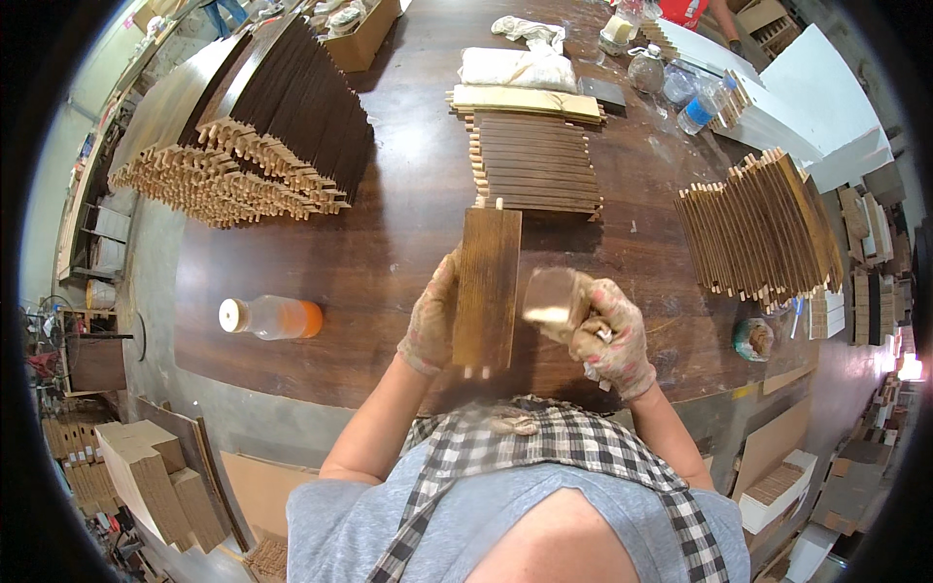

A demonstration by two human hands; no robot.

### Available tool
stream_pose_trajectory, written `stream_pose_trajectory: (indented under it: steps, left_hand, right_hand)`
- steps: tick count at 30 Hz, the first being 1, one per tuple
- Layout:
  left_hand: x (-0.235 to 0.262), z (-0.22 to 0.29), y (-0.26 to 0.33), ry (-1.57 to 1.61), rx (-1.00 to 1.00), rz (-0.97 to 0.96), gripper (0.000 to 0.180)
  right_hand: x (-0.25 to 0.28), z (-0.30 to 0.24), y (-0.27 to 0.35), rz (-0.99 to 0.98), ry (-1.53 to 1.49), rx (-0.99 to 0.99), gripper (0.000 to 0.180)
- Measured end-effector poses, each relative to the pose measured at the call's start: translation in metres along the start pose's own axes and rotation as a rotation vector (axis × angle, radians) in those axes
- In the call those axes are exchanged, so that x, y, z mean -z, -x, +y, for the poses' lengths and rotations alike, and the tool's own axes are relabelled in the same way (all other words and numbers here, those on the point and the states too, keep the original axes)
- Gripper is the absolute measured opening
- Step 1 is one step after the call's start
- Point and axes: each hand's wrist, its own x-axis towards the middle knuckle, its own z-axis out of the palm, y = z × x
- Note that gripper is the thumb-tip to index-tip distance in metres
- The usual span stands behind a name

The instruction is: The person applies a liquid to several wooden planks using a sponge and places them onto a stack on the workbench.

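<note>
My left hand (pixel 431 319), in a stained glove, grips the left edge of a dark brown wooden panel (pixel 488 287) with short dowel pegs at both ends. The panel stands on the brown table (pixel 389 243) in front of me. My right hand (pixel 612 338), also gloved, holds a small wooden block (pixel 551 299) against the panel's right side; the block is blurred. Just beyond the panel lies a flat stack of the same dark panels (pixel 535 163).
A clear bottle with orange liquid (pixel 270 317) lies at the left. Large stacks of dark panels (pixel 262 126) stand at the far left, another stack (pixel 763 228) at the right. Plastic bottles (pixel 698 109), white boards (pixel 826 107) and a white bag (pixel 515 68) sit at the back.
</note>
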Motion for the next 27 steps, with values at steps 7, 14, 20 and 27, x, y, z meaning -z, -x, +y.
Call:
stream_pose_trajectory:
  steps: [7, 14, 20, 27]
  left_hand:
    - [-0.011, -0.014, -0.005, -0.004, -0.078, 0.007, 0.050]
    - [-0.011, -0.017, 0.002, -0.028, -0.004, -0.070, 0.056]
    - [-0.018, -0.020, -0.008, -0.607, -0.147, -0.381, 0.058]
    - [-0.024, -0.031, 0.003, 0.064, 0.265, -0.114, 0.057]
  right_hand:
    - [0.001, -0.024, 0.004, -0.154, 0.452, 0.086, 0.062]
    - [-0.004, -0.017, -0.013, 0.212, -0.194, -0.205, 0.062]
    - [-0.061, -0.028, -0.048, 0.002, 0.259, 0.453, 0.061]
    - [-0.028, 0.014, -0.112, 0.248, 0.582, 0.473, 0.051]
